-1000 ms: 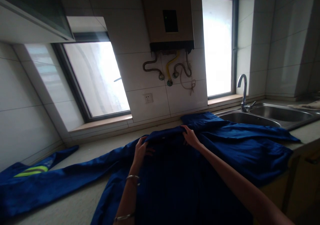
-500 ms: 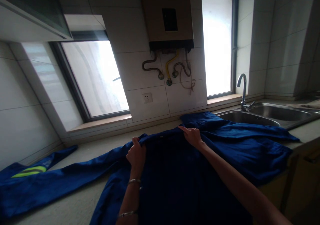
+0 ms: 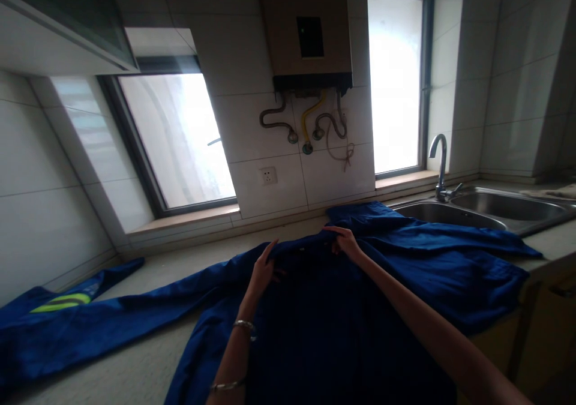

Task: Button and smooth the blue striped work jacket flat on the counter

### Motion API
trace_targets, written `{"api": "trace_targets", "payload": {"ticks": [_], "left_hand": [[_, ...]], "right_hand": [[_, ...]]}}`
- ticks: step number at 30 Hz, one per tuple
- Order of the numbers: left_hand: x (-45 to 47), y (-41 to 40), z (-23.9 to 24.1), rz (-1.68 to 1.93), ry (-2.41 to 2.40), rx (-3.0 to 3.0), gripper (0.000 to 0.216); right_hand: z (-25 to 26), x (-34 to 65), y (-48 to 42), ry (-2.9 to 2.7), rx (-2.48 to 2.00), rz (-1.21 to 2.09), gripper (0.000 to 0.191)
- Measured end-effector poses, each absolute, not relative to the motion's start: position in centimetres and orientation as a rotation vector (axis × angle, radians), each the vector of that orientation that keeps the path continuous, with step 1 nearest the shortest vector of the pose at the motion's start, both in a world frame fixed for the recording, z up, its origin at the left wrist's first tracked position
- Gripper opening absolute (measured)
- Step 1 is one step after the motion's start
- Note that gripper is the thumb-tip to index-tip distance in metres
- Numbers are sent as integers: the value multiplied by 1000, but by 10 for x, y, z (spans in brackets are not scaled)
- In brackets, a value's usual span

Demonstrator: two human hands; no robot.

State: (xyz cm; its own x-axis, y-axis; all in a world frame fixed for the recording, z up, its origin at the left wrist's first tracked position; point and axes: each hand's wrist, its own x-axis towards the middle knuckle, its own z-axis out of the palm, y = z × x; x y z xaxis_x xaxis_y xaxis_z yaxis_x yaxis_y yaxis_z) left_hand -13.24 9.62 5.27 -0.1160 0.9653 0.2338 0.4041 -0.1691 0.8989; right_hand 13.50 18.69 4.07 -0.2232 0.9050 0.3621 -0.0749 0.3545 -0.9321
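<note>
A dark blue work jacket [image 3: 310, 327] lies spread over the counter and hangs toward me. One long sleeve [image 3: 135, 315] stretches left, with a yellow-green reflective band [image 3: 63, 302] near its end. My left hand [image 3: 262, 271] rests at the left part of the collar edge, fingers stretched and apart, with bracelets on that arm. At the right part of the collar, my right hand [image 3: 346, 246] has its index finger laid along the edge. Its other fingers curl below, gripping the cloth. More bunched blue fabric [image 3: 441, 261] lies to the right.
A double steel sink [image 3: 508, 204] with a tap [image 3: 440, 168] is at the right, close to the cloth. Above the counter [image 3: 175, 264] hang a water heater [image 3: 310, 27] with pipes and a wall socket [image 3: 267, 176]. A cabinet [image 3: 67, 27] juts out at upper left.
My left hand has loosened from its fist on the collar, and its fingers are now stretched out and shifted slightly right. My right hand stays at nearly the same place.
</note>
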Motion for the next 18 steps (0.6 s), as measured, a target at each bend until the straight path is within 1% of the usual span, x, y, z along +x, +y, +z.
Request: {"api": "trace_targets", "payload": {"ticks": [3, 6, 9, 13, 15, 17, 18], "left_hand": [[-136, 98, 53, 1389, 1301, 1379, 58], [-141, 102, 50, 1403, 1243, 1324, 51], [-146, 104, 47, 1354, 1394, 1479, 47], [-154, 97, 48, 1130, 2008, 2013, 53], [-157, 93, 49, 1034, 2261, 2121, 52], [-159, 93, 48, 1049, 2293, 2045, 51], [-158, 94, 47, 1091, 2222, 1953, 52]], "right_hand": [[41, 134, 188, -1514, -692, 1233, 56], [38, 132, 192, -1475, -678, 1133, 50], [37, 132, 193, -1444, -756, 875, 47], [44, 142, 187, -1622, -1012, 422, 49], [48, 148, 183, -1795, -1161, 132, 49], [50, 154, 181, -1942, -1271, -56, 48], [50, 155, 181, -2007, -1294, -58, 49]]}}
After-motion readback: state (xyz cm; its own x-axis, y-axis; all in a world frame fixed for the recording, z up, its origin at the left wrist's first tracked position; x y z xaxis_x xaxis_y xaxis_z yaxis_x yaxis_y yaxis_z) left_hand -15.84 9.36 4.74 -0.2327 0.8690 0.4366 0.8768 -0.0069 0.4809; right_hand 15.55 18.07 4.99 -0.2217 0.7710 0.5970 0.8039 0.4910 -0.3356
